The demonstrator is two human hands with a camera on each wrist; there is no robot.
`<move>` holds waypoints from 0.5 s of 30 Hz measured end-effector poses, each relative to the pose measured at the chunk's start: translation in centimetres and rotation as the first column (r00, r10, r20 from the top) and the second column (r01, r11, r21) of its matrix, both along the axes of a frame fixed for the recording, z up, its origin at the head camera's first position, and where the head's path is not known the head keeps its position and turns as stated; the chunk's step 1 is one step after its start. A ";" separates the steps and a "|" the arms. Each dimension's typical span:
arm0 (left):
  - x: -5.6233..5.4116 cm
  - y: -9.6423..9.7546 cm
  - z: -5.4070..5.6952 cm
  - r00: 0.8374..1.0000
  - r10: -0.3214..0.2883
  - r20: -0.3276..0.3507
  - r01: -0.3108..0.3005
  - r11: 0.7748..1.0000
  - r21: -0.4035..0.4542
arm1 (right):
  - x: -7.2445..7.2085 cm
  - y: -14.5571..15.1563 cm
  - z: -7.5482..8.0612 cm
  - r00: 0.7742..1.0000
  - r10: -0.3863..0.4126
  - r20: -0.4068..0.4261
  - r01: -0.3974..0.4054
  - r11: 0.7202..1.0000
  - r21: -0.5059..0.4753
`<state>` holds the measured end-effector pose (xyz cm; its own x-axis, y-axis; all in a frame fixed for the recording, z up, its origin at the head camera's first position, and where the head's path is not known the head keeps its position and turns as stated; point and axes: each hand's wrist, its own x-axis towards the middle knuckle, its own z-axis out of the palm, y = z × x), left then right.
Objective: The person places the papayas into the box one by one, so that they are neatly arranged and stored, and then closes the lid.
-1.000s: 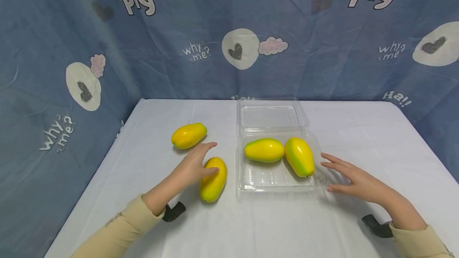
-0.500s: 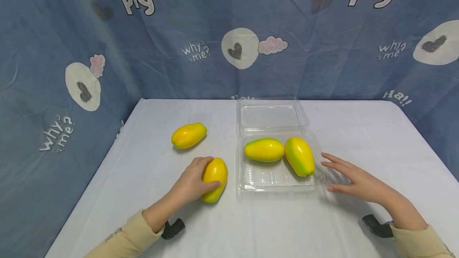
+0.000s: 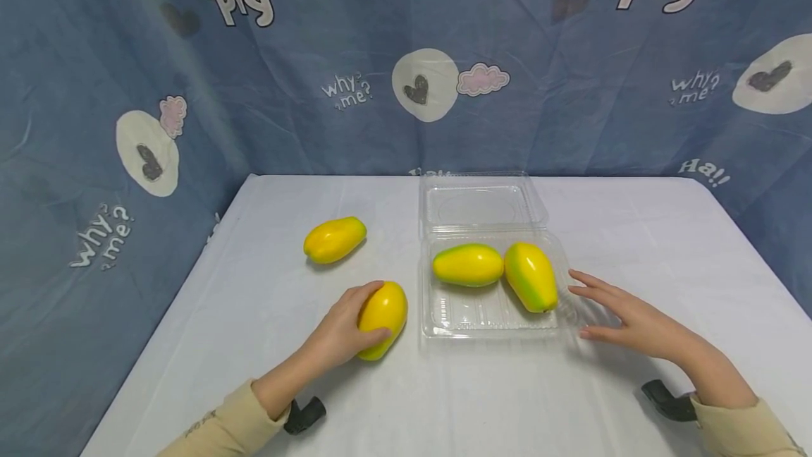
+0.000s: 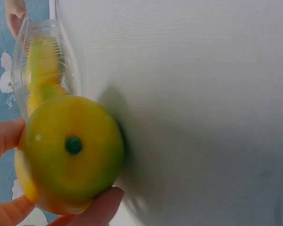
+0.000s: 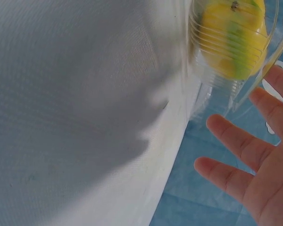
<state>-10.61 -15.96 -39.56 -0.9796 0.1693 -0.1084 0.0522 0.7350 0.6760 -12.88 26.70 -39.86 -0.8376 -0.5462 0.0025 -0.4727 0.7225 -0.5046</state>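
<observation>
And here's the left hand point(image 3: 342, 326), thumb and fingers wrapped around a yellow-green fruit point(image 3: 387, 307), the stalk end turned back toward its wrist! Whether that fruit touches the cloth, I can't tell. Just beyond the left hand lies a loose fruit point(image 3: 335, 240), apart from the held one. To the left hand's right sits a clear plastic container point(image 3: 469, 316), its side wall standing between the held fruit and the two inside: a crosswise fruit point(image 3: 468, 265), nearer this hand, and a slanted fruit point(image 3: 531, 277), end to side, seemingly touching. The lid point(image 3: 476, 204) lies back, farther away than either hand. Over to the right hand point(image 3: 624, 316), fingers spread, palm facing the container, just beside its right wall; contact there is hard to call. Dark wrist mounts point(image 3: 667, 400) jut out below both hands, tan sleeves point(image 3: 729, 425) behind them. Underneath it all, a white tablecloth point(image 3: 507, 400), shadows falling beside the hands. Beyond them and off to the left hand's side hangs a blue curtain point(image 3: 317, 27), printed with "pig", "why me?", hearts and pink clouds.
</observation>
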 end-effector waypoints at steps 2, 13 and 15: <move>0.0 0.0 -0.3 1.000 0.001 -0.006 -0.001 1.000 0.012 | 0.0 0.0 0.0 1.000 0.002 -0.004 -0.002 1.000 -0.001; 0.3 0.1 -0.6 0.999 0.002 -0.040 0.000 0.998 0.055 | 0.0 0.2 -0.1 1.000 0.017 -0.024 -0.017 1.000 -0.003; 0.3 0.1 -0.4 0.999 -0.002 -0.043 0.004 0.998 0.057 | -0.1 0.2 -0.1 1.000 0.015 -0.018 -0.015 1.000 -0.005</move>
